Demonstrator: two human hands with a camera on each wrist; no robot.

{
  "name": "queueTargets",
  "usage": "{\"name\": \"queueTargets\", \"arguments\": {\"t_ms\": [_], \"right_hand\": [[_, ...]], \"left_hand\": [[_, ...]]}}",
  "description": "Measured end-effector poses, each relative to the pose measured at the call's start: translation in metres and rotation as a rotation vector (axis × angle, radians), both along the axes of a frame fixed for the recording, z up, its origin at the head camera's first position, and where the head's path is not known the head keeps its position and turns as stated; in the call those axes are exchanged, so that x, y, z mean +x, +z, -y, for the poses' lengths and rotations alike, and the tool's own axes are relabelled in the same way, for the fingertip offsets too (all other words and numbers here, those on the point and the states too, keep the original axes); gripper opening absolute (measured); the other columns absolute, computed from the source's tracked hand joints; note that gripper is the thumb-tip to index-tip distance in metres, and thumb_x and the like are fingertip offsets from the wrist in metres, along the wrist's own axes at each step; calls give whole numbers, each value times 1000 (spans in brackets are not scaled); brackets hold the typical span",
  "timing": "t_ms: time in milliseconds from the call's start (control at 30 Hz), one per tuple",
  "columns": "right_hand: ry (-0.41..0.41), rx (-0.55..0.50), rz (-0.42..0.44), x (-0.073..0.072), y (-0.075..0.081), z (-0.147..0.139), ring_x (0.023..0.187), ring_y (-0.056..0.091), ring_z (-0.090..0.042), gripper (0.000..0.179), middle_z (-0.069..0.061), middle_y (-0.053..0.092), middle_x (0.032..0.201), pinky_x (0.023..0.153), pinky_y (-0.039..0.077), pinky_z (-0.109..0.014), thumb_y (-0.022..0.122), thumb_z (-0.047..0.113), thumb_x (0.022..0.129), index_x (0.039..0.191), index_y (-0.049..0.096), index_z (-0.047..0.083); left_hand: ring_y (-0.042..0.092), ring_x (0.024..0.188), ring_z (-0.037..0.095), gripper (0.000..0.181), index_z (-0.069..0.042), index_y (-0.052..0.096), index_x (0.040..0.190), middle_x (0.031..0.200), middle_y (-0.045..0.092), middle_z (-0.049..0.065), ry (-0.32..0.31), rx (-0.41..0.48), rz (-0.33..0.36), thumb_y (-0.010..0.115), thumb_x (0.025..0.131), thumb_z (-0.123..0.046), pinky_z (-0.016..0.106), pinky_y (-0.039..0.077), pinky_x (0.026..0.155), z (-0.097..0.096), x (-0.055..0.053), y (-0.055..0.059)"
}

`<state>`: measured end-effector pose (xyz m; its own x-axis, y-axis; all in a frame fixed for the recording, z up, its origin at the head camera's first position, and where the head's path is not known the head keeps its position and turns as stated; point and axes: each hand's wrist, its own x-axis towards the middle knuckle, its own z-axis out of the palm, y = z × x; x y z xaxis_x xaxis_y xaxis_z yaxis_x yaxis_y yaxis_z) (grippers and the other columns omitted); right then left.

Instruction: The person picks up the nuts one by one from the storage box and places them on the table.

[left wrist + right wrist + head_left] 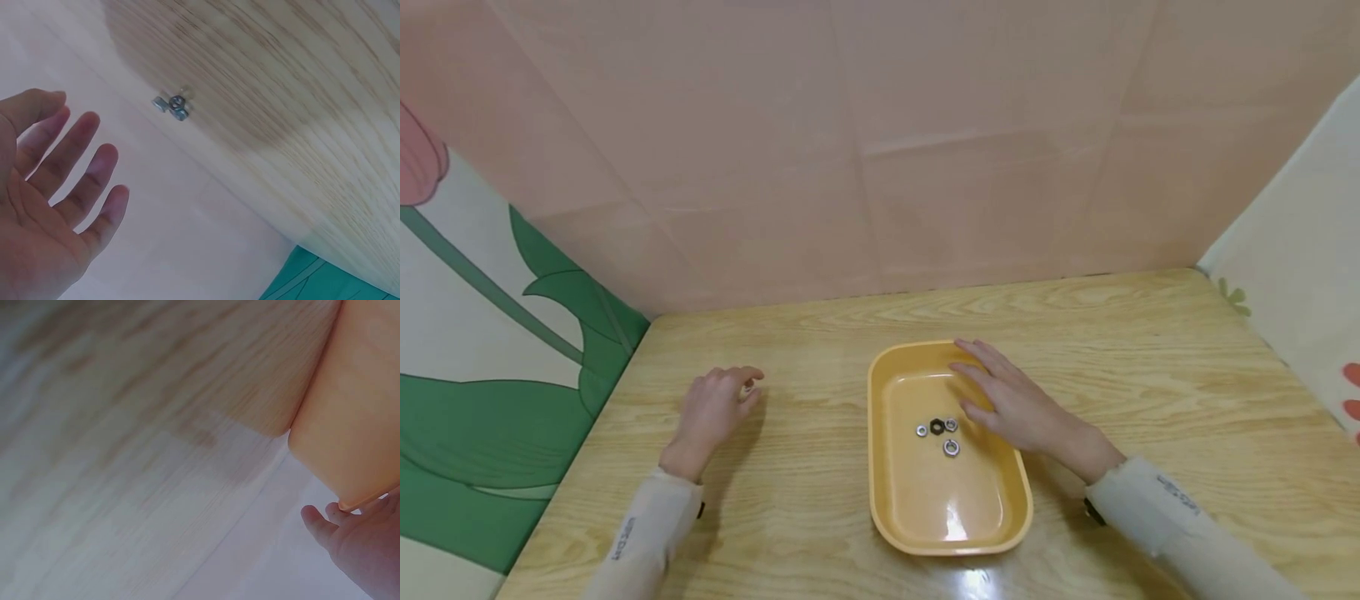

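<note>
A yellow-orange plastic tray (925, 517) stands on the table, with several nuts in its middle. One is a black nut (937, 427); the others are silver, the largest silver nut (951, 448) lying nearest the front. My right hand (1011, 404) reaches over the tray's right rim, fingers spread and holding nothing. In the right wrist view its fingers are at the tray's outer edge. Left of the tray, my left hand (715, 408) hovers over the table with loosely bent fingers and nothing gripped. In the left wrist view a small cluster of metal nuts (177, 103) lies beyond its fingertips.
The wood-grain table (1150, 367) ends at a pinkish covered wall (865, 167) behind. A panel with green leaves (482, 425) borders the left side, and a white patterned panel (1300, 250) the right.
</note>
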<state>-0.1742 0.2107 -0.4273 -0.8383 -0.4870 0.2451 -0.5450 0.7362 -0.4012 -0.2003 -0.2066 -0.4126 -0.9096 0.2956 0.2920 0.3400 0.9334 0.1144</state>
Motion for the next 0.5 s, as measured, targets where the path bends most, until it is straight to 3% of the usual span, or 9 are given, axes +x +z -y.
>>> {"name": "queueTargets", "arguments": {"t_ms": [233, 500], "right_hand": [[-2, 3, 5, 0, 0, 0, 147, 24, -46, 47, -19, 31, 160, 117, 23, -61, 64, 17, 94, 137, 54, -1], [-2, 4, 6, 0, 1, 0, 147, 24, -46, 48, -19, 30, 160, 117, 23, -61, 64, 17, 94, 137, 54, -2]], "left_hand": [[67, 78, 28, 19, -8, 74, 105, 93, 77, 10, -24, 3, -5, 74, 86, -13, 43, 52, 65, -7, 2, 1], [66, 75, 26, 21, -9, 74, 106, 93, 76, 8, -49, -3, -15, 76, 85, -14, 40, 51, 63, -15, 3, 4]]}}
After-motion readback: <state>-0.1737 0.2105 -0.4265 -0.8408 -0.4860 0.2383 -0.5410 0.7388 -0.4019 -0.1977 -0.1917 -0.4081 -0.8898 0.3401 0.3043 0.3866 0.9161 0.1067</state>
